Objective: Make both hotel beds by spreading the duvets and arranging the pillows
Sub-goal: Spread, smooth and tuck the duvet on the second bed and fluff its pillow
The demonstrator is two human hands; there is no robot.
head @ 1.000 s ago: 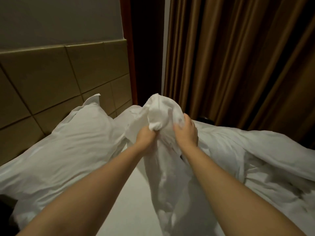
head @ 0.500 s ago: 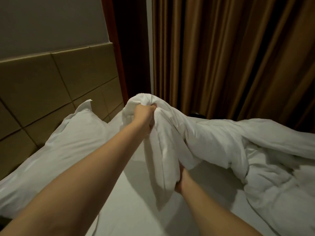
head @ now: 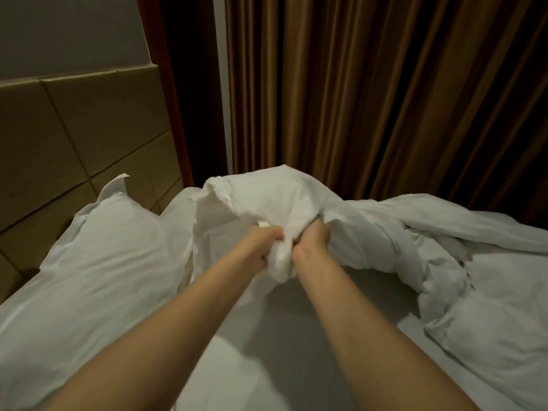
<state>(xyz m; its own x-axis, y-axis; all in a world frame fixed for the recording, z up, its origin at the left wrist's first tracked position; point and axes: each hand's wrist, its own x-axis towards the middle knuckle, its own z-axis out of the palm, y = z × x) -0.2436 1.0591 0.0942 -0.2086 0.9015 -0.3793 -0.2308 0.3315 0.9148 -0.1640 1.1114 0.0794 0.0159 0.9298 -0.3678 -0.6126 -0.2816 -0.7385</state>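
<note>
A white duvet (head: 444, 277) lies crumpled over the right half of the bed, one bunched end lifted at the centre. My left hand (head: 264, 244) and my right hand (head: 311, 244) grip that bunched end close together, fingers curled into the cloth, both arms stretched forward. A white pillow (head: 98, 262) leans against the headboard on the left. Bare white sheet (head: 252, 366) shows below my arms.
A tan padded headboard (head: 74, 137) runs along the left. Brown curtains (head: 385, 99) hang behind the bed, with a dark gap and a reddish wooden post (head: 172, 114) between them and the headboard.
My right hand has come up from low under the hanging duvet and now grips it beside my left hand. My left hand has dropped lower, and the duvet's end has opened wider above both hands.
</note>
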